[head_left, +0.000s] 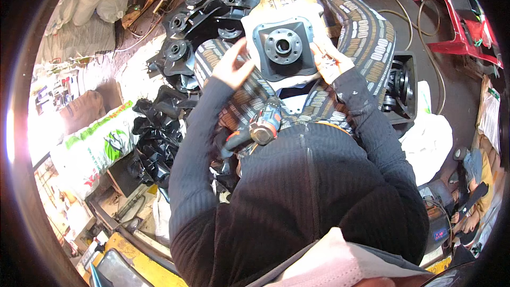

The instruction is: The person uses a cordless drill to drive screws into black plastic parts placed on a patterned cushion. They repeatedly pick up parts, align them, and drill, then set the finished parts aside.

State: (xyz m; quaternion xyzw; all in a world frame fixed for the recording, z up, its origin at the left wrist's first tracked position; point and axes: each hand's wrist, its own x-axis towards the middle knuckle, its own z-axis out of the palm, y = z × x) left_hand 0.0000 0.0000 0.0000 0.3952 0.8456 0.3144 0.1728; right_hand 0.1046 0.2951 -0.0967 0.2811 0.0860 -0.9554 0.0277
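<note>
- The person sits with patterned trousers (366,37) and a black ribbed top, and works on the lap.
- A pile of black parts (186,37) of the same kind lies on the floor at the person's left, well apart from the hands.
- The black square plate (265,64) with a round grey hub (283,46) rests on a white sheet (255,21) over the knees, between both hands. It looks like stiff metal, rather heavy for its size and not fragile. I judge the flat side edges are the best place to take it, because the hub seems smooth and the corners are maybe sharp.
- A cordless drill (260,127) lies on the lap, near the body, and no hand touches it.
- The left hand (231,69) is loosely spread, fingers near the plate's left edge.
- The right hand (329,61) has curled fingers at the right edge; whether it pinches the plate, I cannot tell.
</note>
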